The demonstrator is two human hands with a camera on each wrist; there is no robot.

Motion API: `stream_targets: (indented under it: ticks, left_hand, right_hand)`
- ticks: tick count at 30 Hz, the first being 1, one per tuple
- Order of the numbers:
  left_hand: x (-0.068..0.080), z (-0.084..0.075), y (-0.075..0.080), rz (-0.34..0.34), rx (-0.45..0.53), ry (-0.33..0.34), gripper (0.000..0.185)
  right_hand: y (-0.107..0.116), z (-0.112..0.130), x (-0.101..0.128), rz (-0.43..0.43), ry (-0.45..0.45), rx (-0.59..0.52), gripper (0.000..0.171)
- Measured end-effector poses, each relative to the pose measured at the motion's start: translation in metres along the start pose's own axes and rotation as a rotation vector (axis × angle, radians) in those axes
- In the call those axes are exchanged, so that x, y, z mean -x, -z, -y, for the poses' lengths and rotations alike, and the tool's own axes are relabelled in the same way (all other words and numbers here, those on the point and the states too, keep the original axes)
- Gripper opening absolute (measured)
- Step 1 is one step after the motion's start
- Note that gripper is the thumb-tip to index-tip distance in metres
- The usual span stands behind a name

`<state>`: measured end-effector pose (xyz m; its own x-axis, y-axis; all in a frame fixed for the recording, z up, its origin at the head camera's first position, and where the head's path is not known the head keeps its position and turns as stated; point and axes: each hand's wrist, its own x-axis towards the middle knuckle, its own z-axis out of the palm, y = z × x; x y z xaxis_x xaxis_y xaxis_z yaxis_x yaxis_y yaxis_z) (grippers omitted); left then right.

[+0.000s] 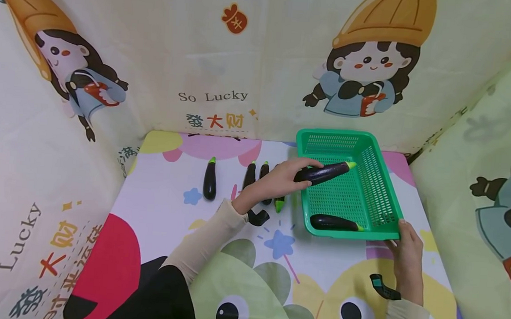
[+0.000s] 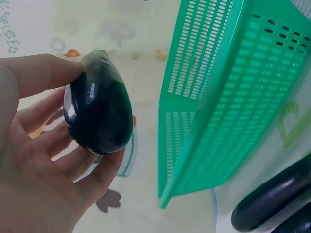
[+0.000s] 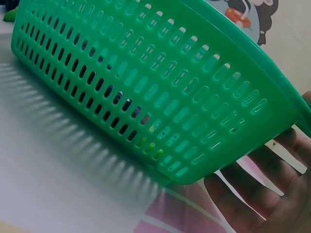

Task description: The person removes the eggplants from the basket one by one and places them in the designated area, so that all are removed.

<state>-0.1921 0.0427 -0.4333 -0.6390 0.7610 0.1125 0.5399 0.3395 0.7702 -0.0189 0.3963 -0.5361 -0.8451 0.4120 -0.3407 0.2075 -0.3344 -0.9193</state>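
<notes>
My left hand (image 1: 276,181) grips a dark purple eggplant (image 1: 327,172) by its rounded end, over the left part of a green plastic basket (image 1: 393,212). Its green stem end points right. In the left wrist view, thumb and fingers wrap around this eggplant (image 2: 99,109). At the basket's near right corner, my right hand (image 1: 409,256) holds the rim, with fingers (image 3: 243,194) under the corner in the right wrist view. Another eggplant (image 1: 334,223) lies inside along the basket's near wall.
One eggplant (image 1: 210,180) lies apart on the patterned table cover (image 1: 167,242). Several more, including a partly hidden eggplant (image 1: 249,174), lie left of the basket behind my left forearm. Printed cloth walls (image 1: 283,59) rise behind and on both sides.
</notes>
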Motion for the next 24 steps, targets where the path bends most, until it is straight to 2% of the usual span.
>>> stream_targets:
  ticks: [4,7,9,13,15,20,24]
  left_hand:
    - [-0.009,-0.005,-0.007,0.003,-0.052,-0.057,0.046]
    - [-0.019,-0.01,-0.013,0.001,-0.131,-0.114,0.045]
    - [-0.025,-0.011,-0.018,-0.002,-0.229,-0.162,0.044]
    - [-0.032,-0.012,-0.029,-0.015,-0.49,-0.273,0.043]
    - [-0.034,-0.01,-0.035,-0.019,-0.607,-0.307,0.043]
    - [-0.038,-0.006,-0.05,0.023,-0.761,-0.316,0.046]
    - [-0.044,-0.002,-0.062,0.071,-0.811,-0.296,0.047]
  right_hand:
    - [-0.001,-0.001,-0.001,-0.004,0.002,0.0,0.033]
    - [-0.001,-0.001,-0.001,-0.005,0.009,-0.002,0.033]
    - [-0.001,-0.001,-0.001,-0.007,0.011,-0.005,0.033]
    - [-0.002,-0.001,-0.001,-0.007,0.011,0.005,0.034]
    - [-0.002,-0.001,-0.001,-0.005,0.011,0.01,0.034]
    - [-0.001,-0.003,-0.003,0.006,0.036,-0.01,0.029]
    - [0.0,-0.004,-0.003,0.007,0.046,-0.002,0.03]
